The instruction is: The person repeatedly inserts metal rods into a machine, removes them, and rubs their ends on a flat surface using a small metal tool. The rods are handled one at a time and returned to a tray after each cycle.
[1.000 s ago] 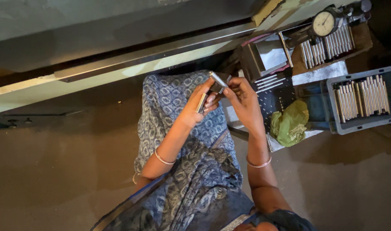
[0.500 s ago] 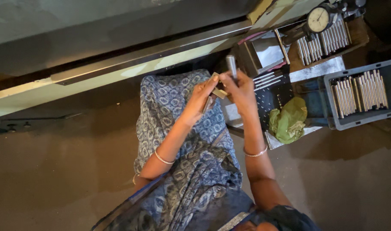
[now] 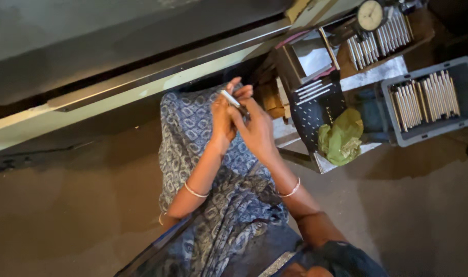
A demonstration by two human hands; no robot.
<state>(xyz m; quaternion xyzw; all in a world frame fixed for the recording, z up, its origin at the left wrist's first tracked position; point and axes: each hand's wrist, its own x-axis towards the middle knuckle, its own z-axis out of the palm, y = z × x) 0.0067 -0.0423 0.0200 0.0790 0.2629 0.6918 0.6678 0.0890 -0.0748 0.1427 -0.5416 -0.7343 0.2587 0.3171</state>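
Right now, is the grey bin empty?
No, the grey bin holds rows of metal rods standing side by side.

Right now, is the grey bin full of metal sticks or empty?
Partly full. The grey bin holds a row of metal rods side by side across the middle, and bare floor of the bin shows along its edges.

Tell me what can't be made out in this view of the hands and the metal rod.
Head view:
- Metal rod: its lower end is hidden behind the right hand.
- Left hand: its palm faces away, so the grip is unclear.
- Dial gauge: cut by the top edge, face too small.
- Green cloth: whatever lies beneath is covered.
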